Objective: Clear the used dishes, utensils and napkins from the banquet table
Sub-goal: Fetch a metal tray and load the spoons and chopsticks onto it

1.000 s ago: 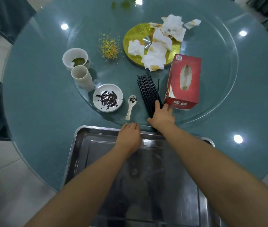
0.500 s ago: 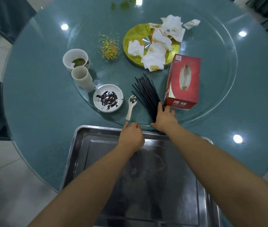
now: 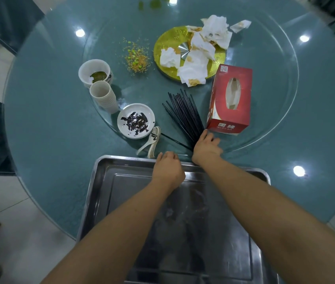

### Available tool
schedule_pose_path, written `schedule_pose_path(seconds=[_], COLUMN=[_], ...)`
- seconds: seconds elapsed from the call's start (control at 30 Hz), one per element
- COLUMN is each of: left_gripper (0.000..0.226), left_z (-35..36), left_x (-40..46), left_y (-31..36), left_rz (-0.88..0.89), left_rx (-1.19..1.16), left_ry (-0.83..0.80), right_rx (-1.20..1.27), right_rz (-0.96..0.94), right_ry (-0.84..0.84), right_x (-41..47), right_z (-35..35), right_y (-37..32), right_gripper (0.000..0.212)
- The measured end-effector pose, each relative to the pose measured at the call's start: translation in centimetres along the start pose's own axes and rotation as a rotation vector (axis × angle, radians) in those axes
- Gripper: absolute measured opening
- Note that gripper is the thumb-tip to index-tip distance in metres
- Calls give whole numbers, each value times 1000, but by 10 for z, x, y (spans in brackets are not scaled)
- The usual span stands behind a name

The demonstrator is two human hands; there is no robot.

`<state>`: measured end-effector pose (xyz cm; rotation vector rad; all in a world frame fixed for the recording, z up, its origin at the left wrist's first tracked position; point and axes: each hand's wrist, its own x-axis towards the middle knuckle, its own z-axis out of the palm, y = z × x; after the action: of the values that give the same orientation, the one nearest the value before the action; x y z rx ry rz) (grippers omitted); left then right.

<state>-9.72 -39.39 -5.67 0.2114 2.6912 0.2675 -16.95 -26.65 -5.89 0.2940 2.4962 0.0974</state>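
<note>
My right hand sits just right of frame centre with its fingers curled around the near ends of the black chopsticks, which fan out up and to the left from my grip across the glass turntable. One stick lies apart, pointing left toward the spoon, which lies in blurred double outline just left of centre. My left hand rests on the far rim of the steel tray that fills the bottom middle; its fingers are curled over that rim, though I cannot tell how firmly they grip it. A red tissue box stands just right of the chopsticks, nearly touching my right fingers. A small dish smeared with dark sauce sits left of the chopsticks, with stacked cups and a bowl further up left. Near the top centre, crumpled napkins cover a gold plate, with food scraps scattered to its left.
</note>
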Motion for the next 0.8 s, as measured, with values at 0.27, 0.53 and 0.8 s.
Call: schedule_pose_path(seconds=[0.27, 0.53, 0.8], left_gripper=[37, 34, 30], left_z=[-16, -8, -2], left_x=[13, 3, 1], left_y=[-19, -20, -19], left_rz=[84, 80, 61], left_rx=[8, -17, -58], left_ry=[41, 84, 120], right_rx=[49, 56, 110], right_rz=[-14, -95, -30], right_ry=[4, 129, 167], right_x=[3, 0, 5], right_z=[-4, -1, 1], right_y=[-1, -9, -21], right_gripper=[107, 105, 83])
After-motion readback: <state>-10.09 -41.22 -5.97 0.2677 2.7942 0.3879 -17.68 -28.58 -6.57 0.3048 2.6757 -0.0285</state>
